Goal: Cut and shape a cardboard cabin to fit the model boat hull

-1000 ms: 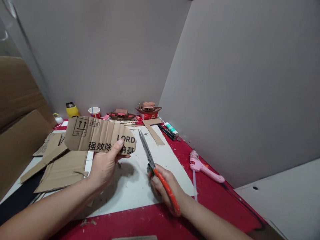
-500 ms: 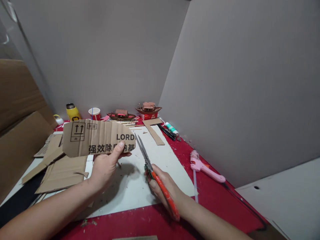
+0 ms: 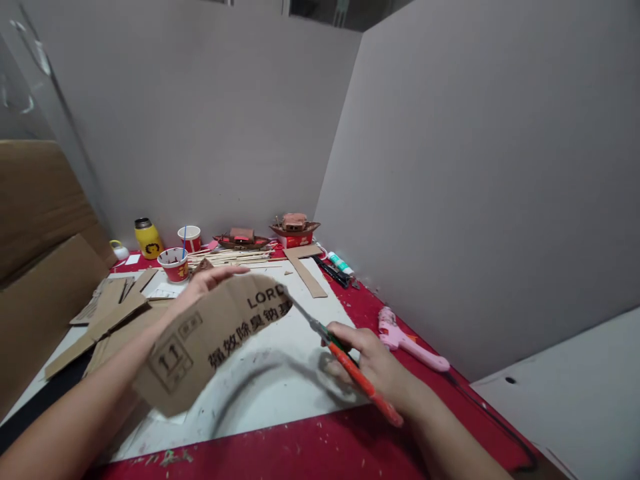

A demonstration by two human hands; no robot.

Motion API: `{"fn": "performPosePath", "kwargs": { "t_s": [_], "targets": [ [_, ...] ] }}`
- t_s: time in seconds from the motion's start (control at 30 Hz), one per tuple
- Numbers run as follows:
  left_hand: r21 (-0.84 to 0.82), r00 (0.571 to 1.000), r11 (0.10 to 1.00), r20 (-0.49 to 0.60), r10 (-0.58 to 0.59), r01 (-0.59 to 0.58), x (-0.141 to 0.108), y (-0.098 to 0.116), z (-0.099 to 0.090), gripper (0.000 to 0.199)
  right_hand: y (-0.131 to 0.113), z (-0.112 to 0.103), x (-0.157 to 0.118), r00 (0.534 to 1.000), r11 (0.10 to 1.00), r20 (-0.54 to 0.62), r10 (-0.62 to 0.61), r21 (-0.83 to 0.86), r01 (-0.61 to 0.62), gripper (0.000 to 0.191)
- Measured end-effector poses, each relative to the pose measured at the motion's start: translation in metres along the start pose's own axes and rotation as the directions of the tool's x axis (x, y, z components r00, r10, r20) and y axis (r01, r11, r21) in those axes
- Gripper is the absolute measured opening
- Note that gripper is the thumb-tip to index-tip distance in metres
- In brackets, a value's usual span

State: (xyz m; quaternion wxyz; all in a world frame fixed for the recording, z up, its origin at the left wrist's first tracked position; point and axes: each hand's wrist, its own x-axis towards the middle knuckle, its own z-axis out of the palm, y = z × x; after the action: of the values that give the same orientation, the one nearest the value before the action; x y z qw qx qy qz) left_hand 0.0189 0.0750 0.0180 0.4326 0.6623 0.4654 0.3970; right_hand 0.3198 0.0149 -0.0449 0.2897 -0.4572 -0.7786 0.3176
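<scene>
A curved piece of corrugated cardboard (image 3: pixel 220 343) with printed lettering and arrows hangs tilted over the white sheet (image 3: pixel 285 393). My left hand (image 3: pixel 207 283) holds it near the upper edge, with the fingers partly hidden behind it. In my right hand (image 3: pixel 370 353) is a pair of scissors (image 3: pixel 350 367) with an orange-red handle. Their blades point up and left and meet the right end of the cardboard near the printed letters. Whether the blades are apart is hard to see.
A pink glue gun (image 3: pixel 410 347) lies to the right on the red table cover (image 3: pixel 270 447). Cardboard scraps (image 3: pixel 100 333) are piled at left. Along the back stand a yellow bottle (image 3: pixel 149 240), a paper cup (image 3: pixel 174 267), thin sticks (image 3: pixel 225 257) and two model boats (image 3: pixel 295 227).
The cardboard has swung down at its left end and now bends. My left hand has moved from its lower edge to its upper edge. The scissors have shifted right, blades now at the cardboard.
</scene>
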Motion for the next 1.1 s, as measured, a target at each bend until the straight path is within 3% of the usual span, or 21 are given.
{"fn": "performPosePath", "kwargs": {
  "t_s": [0.1, 0.23, 0.4, 0.53, 0.6, 0.67, 0.73, 0.8, 0.83, 0.9, 0.97, 1.03, 1.1],
  "targets": [
    [-0.172, 0.985, 0.982, 0.164, -0.046, 0.074, 0.007, 0.001, -0.016, 0.045, -0.006, -0.005, -0.001, 1.000, 0.985, 0.027, 0.009, -0.174, -0.004, 0.033],
    [-0.118, 0.887, 0.973, 0.444, -0.125, 0.196, -0.001, 0.001, -0.010, 0.038, -0.008, 0.002, 0.000, 0.999, 0.965, 0.039, -0.007, -0.262, 0.017, 0.035],
    [0.049, 0.825, 0.986, 0.542, -0.161, 0.160, -0.005, -0.011, 0.012, 0.029, 0.000, 0.006, 0.001, 0.999, 0.964, 0.000, 0.032, -0.263, -0.031, 0.030],
    [0.109, 0.697, 0.985, 0.696, -0.171, 0.133, -0.002, -0.020, 0.015, 0.036, 0.007, 0.004, 0.004, 0.997, 0.973, -0.067, 0.037, -0.224, -0.051, 0.031],
    [0.231, 0.672, 0.972, 0.712, -0.204, 0.050, -0.003, -0.021, 0.017, 0.043, 0.010, 0.004, 0.006, 0.994, 0.978, -0.100, 0.043, -0.200, -0.062, 0.032],
    [0.431, 0.693, 0.894, 0.683, -0.232, -0.125, -0.008, -0.022, 0.024, 0.050, 0.011, 0.005, 0.006, 0.992, 0.980, -0.114, 0.048, -0.189, -0.069, 0.032],
    [0.586, 0.720, 0.758, 0.653, -0.234, -0.286, -0.014, -0.024, 0.033, 0.052, 0.011, 0.007, 0.006, 0.992, 0.979, -0.113, 0.048, -0.192, -0.069, 0.032],
    [0.648, 0.717, 0.669, 0.654, -0.243, -0.364, -0.019, -0.024, 0.040, 0.046, 0.010, 0.008, 0.005, 0.993, 0.978, -0.106, 0.048, -0.199, -0.069, 0.033],
    [0.647, 0.705, 0.667, 0.663, -0.252, -0.370, -0.020, -0.024, 0.042, 0.040, 0.010, 0.008, 0.005, 0.994, 0.978, -0.101, 0.046, -0.200, -0.065, 0.033],
    [0.587, 0.681, 0.744, 0.687, -0.251, -0.318, -0.019, -0.023, 0.041, 0.026, 0.008, 0.009, 0.005, 0.995, 0.978, -0.096, 0.039, -0.203, -0.058, 0.033],
    [0.426, 0.694, 0.886, 0.694, -0.190, -0.184, -0.014, -0.021, 0.035, 0.017, 0.006, 0.009, 0.006, 0.995, 0.977, -0.094, 0.036, -0.206, -0.055, 0.033],
    [0.194, 0.766, 0.981, 0.635, -0.106, -0.026, -0.008, -0.019, 0.026, 0.018, 0.004, 0.009, 0.006, 0.995, 0.980, -0.093, 0.040, -0.193, -0.057, 0.031],
    [-0.027, 0.861, 0.996, 0.505, -0.063, 0.089, -0.005, -0.017, 0.019, 0.021, 0.002, 0.009, 0.005, 0.997, 0.988, -0.066, 0.043, -0.145, -0.053, 0.030]
  ]
}}
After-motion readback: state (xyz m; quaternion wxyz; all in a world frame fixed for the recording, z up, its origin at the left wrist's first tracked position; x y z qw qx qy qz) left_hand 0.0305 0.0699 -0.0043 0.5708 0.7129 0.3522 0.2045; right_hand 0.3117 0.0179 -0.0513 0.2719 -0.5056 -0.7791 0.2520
